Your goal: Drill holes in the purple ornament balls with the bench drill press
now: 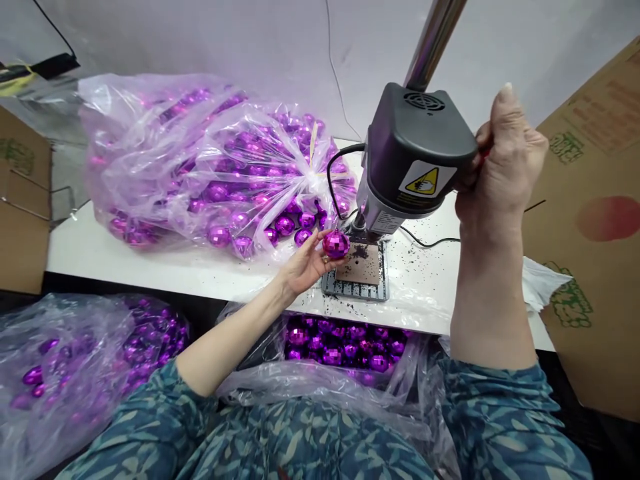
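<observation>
Between the fingers of my left hand is a shiny purple mirror-ball ornament, held beside the base of a small bench drill press. A brown board with a small dark hole lies on the drill's slotted metal base, and dark shavings are strewn over it. My right hand is closed at the side of the drill's black housing, thumb up, apparently round its control handle. Most of what the right fingers grip is hidden by the hand and housing.
A large clear bag of purple balls covers the left of the white table. Another opened bag of balls sits below the front edge, and one more at lower left. Cardboard boxes stand at both sides.
</observation>
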